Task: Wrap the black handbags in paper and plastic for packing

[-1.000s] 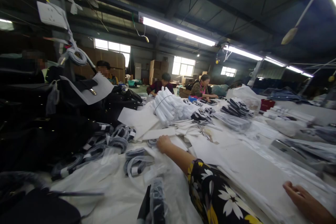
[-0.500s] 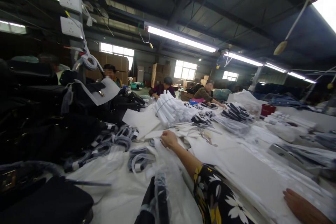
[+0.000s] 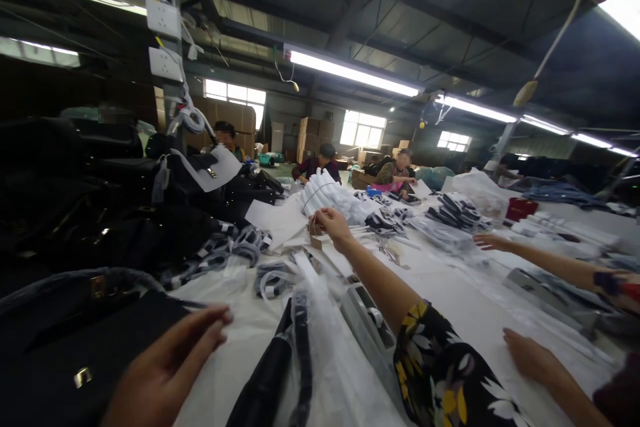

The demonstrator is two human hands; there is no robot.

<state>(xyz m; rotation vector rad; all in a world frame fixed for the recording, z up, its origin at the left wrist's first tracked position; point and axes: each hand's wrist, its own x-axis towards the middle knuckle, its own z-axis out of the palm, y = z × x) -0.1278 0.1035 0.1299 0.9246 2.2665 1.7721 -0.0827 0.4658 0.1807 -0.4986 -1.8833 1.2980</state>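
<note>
My right hand [image 3: 332, 225], in a black floral sleeve, reaches far over the table. Its fingertips pinch a thin string with a small brown tag [image 3: 316, 241] hanging below. Blurred at the lower left, my left hand [image 3: 170, 360] is held with fingers stretched out and nothing in it. Beside it lies a black handbag [image 3: 100, 340] with a gold clasp. Between my arms are a plastic-wrapped black strap [image 3: 301, 353] and clear plastic film [image 3: 330, 347]. A grey plastic holder [image 3: 367, 317] with a white roll sits by my right forearm.
Black bags [image 3: 100, 173] are piled at the left. Wrapped coiled straps [image 3: 250, 243] and bundled white rolls [image 3: 327, 193] lie ahead. From the right reach a co-worker's hand [image 3: 493, 241] and another hand [image 3: 533, 353]. Other people [image 3: 325, 163] sit across the table.
My left hand has come into view at the lower left. My right hand has lifted and now pinches the tag string. The grey holder shows; another hand has appeared at the right.
</note>
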